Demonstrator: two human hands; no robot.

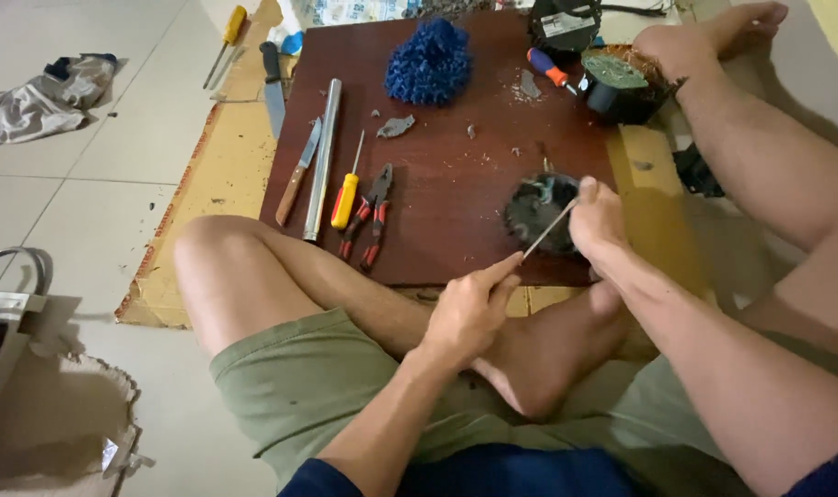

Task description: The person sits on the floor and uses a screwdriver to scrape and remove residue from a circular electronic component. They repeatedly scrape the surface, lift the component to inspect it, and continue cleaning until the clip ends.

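A round dark motor part (537, 213) sits near the right front edge of a reddish-brown board (456, 175) laid on cardboard (207, 184) on a tiled floor, steadied by the right hand (596, 221), whose fingers close around its rim. The left hand (470, 308) pinches a thin metal rod (548, 230) whose tip reaches into the part. Farther left on the board lie a blue scrubber (428, 63), a metal bar (324, 156), red-handled pliers (371, 216), a yellow-handled screwdriver (347, 195) and a knife (299, 170).

Glossy dark wood board (456, 184); fuzzy blue cloth (428, 63).
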